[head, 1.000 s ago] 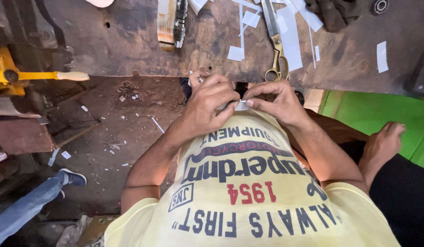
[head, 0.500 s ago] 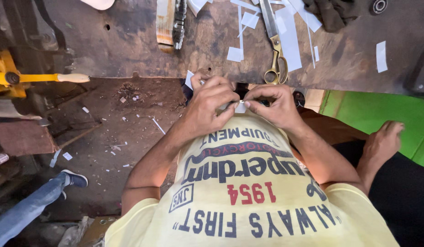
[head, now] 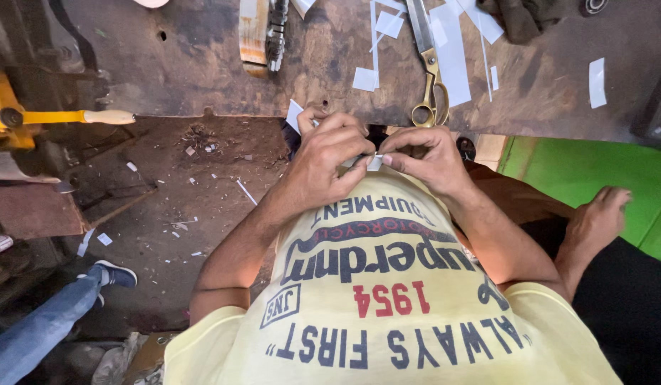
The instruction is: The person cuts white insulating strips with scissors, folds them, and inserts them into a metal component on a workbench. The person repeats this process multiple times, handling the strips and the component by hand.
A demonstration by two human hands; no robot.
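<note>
My left hand [head: 330,153] and my right hand [head: 423,153] meet close to my chest, just below the edge of the dark workbench [head: 202,64]. Between their fingertips they pinch a small white piece of paper [head: 374,162]. A white paper corner [head: 295,115] sticks out behind the left hand's knuckles. Brass-handled scissors [head: 429,68] lie on the bench just above my right hand. Several white paper strips and scraps [head: 451,50] lie around the scissors.
A yellow tool with a wooden handle [head: 66,117] juts in at the left. A wooden-backed brush-like tool [head: 262,32] lies on the bench. Another person's blue-jeaned leg and shoe [head: 95,281] stands lower left. A bare foot [head: 594,221] rests by a green surface [head: 594,178] at right.
Both hands stay together on the small paper piece, with only slight finger shifts. Nothing else has visibly moved.
</note>
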